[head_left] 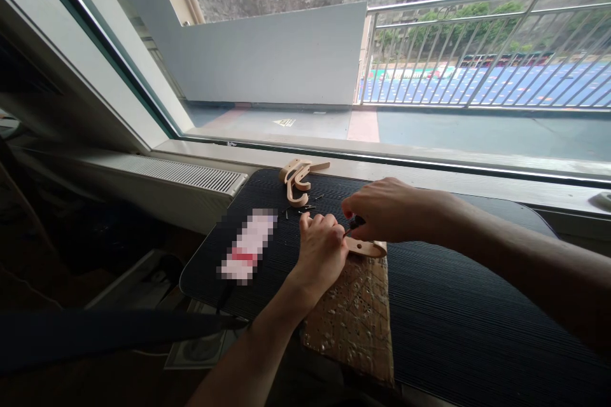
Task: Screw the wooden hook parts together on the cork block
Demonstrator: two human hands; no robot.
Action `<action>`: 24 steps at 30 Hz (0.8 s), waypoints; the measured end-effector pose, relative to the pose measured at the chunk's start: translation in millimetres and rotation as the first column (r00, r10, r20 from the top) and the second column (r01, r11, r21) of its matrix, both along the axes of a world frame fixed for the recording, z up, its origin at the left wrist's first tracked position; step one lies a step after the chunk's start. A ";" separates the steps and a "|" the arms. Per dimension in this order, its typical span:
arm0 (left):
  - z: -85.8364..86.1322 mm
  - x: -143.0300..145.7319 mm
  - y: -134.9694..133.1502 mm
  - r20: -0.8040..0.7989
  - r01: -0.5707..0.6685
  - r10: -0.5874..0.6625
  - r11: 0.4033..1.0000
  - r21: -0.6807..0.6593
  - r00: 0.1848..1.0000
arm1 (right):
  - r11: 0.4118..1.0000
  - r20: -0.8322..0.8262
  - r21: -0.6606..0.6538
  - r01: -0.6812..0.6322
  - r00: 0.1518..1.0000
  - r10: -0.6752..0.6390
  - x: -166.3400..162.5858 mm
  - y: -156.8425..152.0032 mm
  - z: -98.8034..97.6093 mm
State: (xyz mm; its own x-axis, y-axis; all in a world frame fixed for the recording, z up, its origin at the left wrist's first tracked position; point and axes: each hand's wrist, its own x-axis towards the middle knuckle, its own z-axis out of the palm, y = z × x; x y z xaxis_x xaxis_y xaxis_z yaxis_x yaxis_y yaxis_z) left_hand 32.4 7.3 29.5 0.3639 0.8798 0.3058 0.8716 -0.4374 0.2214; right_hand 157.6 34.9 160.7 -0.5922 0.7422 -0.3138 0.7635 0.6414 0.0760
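Observation:
A pale wooden hook point(366, 248) with a hole in it lies on a worn, pitted wooden board point(356, 315). My left hand point(321, 248) is closed over one part of the hook, pressing it to the board, so that part is hidden. Above it, my right hand point(386, 206) grips the dark handle of a screwdriver point(354, 224). The screwdriver's shaft slants down beside my left fingers, and its tip is hidden there. Several more wooden hooks point(298, 181) are heaped near the window, with loose screws point(308, 207) just in front of them.
All this stands on a black table point(453, 305) with rounded corners. A blurred pink and white item point(248, 248) lies on its left side. Behind the table run a window sill point(334, 165) and a large window; a white radiator point(191, 172) is at the left.

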 end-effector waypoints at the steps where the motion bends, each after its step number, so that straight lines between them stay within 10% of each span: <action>1: -0.1 -0.1 0.0 -0.002 0.003 -0.003 1.000 -0.001 1.000 | 1.000 0.014 -0.010 -0.009 1.000 0.009 0.1 -1.2 1.8; 24: 0.5 1.1 1.8 0.001 -0.023 0.023 0.999 -0.039 1.000 | 0.992 -0.016 0.040 -0.119 0.993 0.119 -11.0 -8.9 -11.4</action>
